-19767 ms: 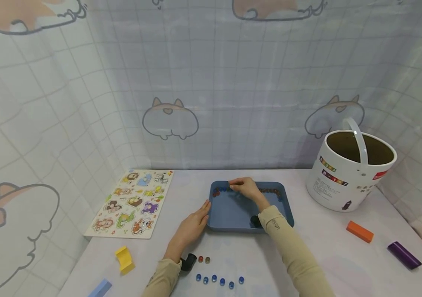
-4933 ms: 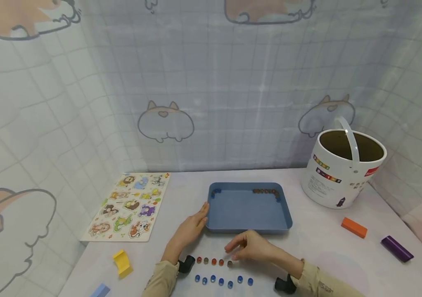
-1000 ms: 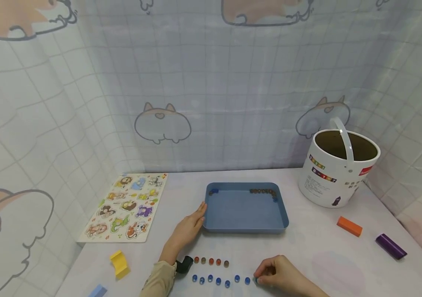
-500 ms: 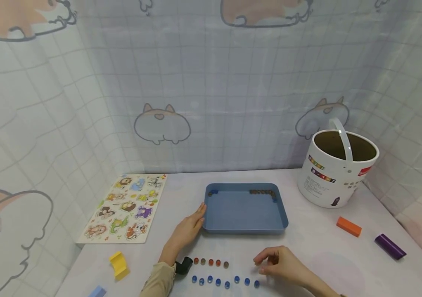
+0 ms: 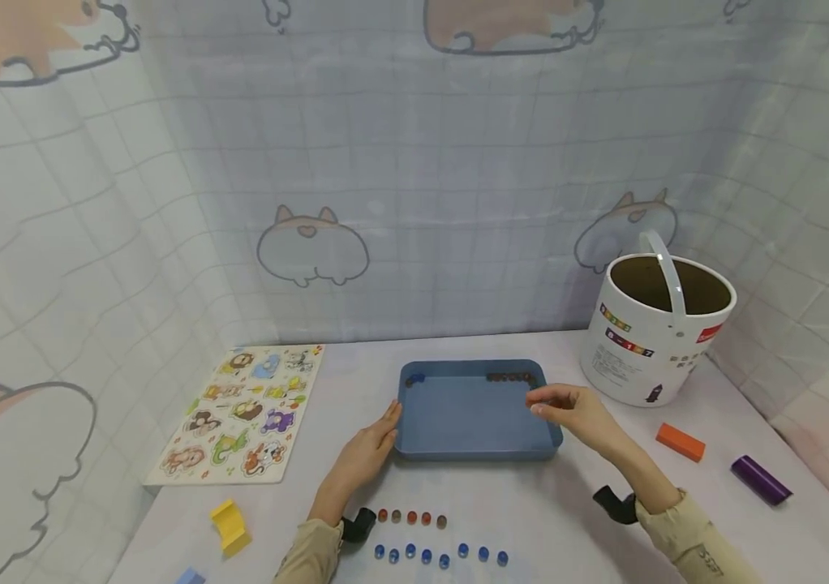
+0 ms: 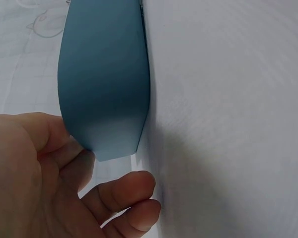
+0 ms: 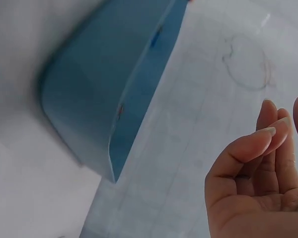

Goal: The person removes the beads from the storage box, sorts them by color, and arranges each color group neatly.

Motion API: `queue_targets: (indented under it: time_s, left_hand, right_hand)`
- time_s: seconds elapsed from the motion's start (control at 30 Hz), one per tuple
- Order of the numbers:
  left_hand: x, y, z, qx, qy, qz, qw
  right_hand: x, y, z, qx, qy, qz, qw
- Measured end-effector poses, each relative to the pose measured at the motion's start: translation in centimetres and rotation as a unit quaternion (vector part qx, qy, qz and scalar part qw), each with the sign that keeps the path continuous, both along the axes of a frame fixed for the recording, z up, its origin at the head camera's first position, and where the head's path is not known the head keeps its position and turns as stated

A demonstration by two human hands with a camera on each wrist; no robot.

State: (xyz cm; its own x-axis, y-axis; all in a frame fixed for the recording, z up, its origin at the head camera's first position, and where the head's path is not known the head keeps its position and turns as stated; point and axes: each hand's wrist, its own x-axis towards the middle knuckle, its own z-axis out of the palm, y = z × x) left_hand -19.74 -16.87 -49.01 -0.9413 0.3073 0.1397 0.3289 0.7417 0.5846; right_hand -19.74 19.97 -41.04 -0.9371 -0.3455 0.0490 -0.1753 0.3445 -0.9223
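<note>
A shallow blue tray sits on the table. My left hand rests its fingertips on the tray's left wall; in the left wrist view its fingers lie loosely bent by the tray's corner. Over the tray's right edge hovers my right hand, thumb and fingers apart, with nothing seen between them. Reddish-brown beads line the tray's back right, and a few blue beads lie in its back left corner. On the table, red and brown beads form one row, blue beads another in front.
A white bucket with a handle stands at back right. Orange and purple blocks lie before it. On the left are an animal puzzle board, a yellow block and a light blue block.
Both table rows have grown since the oldest frame, while the tray's beads have thinned. My right hand let go of a blue bead at the row's right end, then rose to the tray's right edge.
</note>
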Motion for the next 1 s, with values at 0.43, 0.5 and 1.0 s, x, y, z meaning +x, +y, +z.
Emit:
queue_targets:
  time_s: [0.43, 0.5, 1.0]
  left_hand:
    - [-0.1, -0.1, -0.1, 0.001, 0.002, -0.002, 1.0]
    - [-0.1, -0.2, -0.1, 0.003, 0.001, -0.002, 1.0]
    - [-0.5, -0.2, -0.2, 0.013, -0.005, 0.003, 0.9999]
  right_hand:
    - [-6.5, -0.1, -0.4, -0.026, -0.014, -0.056, 0.998]
    - [-7.3, -0.4, -0.6, -0.032, -0.026, -0.069, 0.9967]
    - [-12.1, -3.4, -2.4, -0.084, -0.06, -0.042, 0.9938]
